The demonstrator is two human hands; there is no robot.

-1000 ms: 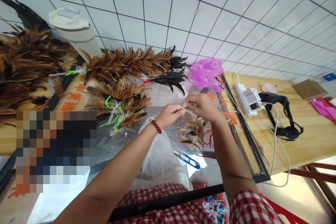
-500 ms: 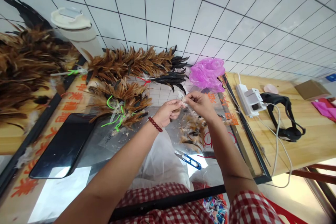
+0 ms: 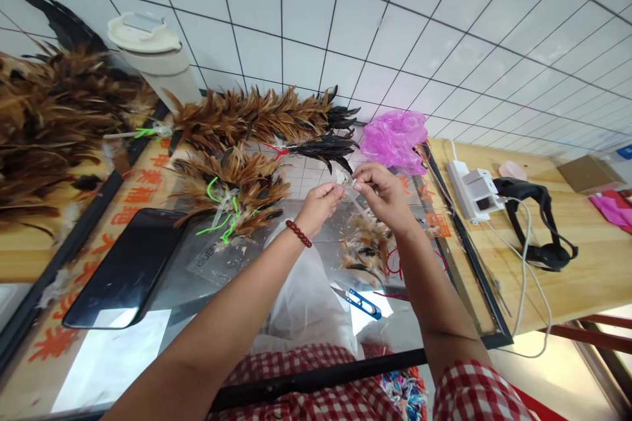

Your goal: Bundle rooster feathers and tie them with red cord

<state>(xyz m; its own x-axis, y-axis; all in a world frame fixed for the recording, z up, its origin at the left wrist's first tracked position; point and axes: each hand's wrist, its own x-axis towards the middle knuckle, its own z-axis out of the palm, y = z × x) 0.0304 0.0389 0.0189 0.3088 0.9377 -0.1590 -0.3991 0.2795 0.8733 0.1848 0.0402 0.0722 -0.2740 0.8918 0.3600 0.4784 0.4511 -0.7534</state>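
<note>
Small white piece (image 3: 341, 177), one: held above the glass tabletop (image 3: 197, 286), between the fingertips of both hands; material too small to tell. Left hand (image 3: 320, 202), with a bead bracelet (image 3: 299, 234) at the wrist: thumb and forefinger closed in a pinch at the near end of the piece. Right hand (image 3: 384, 196): thumb and forefinger brought almost together, the piece apparently nipped at the other end, the remaining fingers curled. For good handling, a light, even pinch is advised from both sides, with the fingertips kept close together and loose fluff kept out of the grip. Below the right hand, loose feathers (image 3: 365, 248) are laid; beside them, red cord (image 3: 392, 262), partly hidden by the forearm. Nearer the body, blue snips (image 3: 363, 302) are placed. Beyond the hands: a black feather bundle (image 3: 323, 146), red-tied; a brown feather bundle (image 3: 251, 184), green-tied; a pink plastic bag (image 3: 394, 138). Farther left: a phone (image 3: 126, 263), laid flat. Farther right: a power strip (image 3: 461, 191).
</note>
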